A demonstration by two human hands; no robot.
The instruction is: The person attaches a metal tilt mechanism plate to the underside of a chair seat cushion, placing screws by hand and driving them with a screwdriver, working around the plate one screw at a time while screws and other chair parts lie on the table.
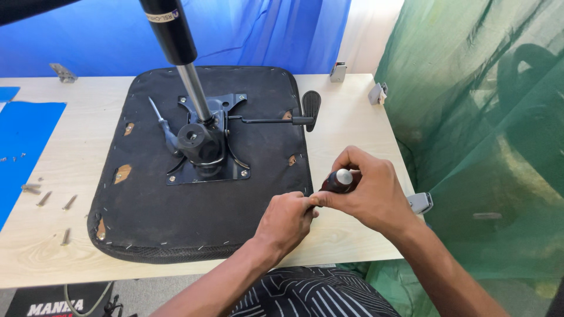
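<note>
Fingers of the right hand (376,194) wrap a dark-handled screwdriver (339,181) at the seat cushion's (176,217) near right edge on the desk (352,123). The left hand (286,220) pinches shut beside its shaft.

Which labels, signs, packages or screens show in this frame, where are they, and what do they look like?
Label: narrow pale band with small dark print, wrapped round the black gas-lift cylinder at top centre.
Printed item: black surface with bold white lettering, on the floor below the table edge, bottom left.
No packages or screens visible.
</note>
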